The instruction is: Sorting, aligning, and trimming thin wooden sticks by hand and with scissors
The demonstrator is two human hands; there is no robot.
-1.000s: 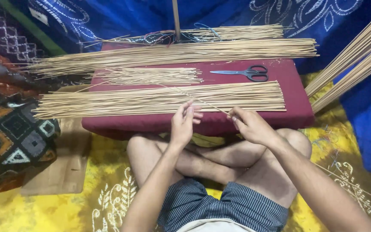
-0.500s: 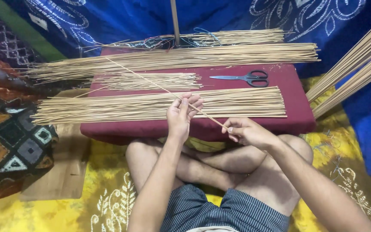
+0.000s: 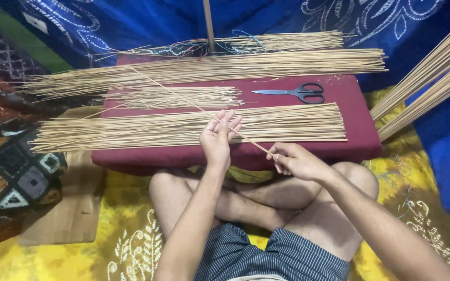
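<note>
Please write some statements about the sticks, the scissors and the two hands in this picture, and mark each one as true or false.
1. Both hands hold one thin stick: the left hand mid-length, the right hand at its near end. True.
2. The scissors lie on the yellow cloth. False: they lie on the maroon cushion.
3. The scissors are black-handled. True.
4. The held stick lies flat in the nearest bundle. False: it slants across above it.

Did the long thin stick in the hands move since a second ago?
Yes. The stick swung up off the near pile; its far tip now reaches toward the far pile across the red cushion.
</note>
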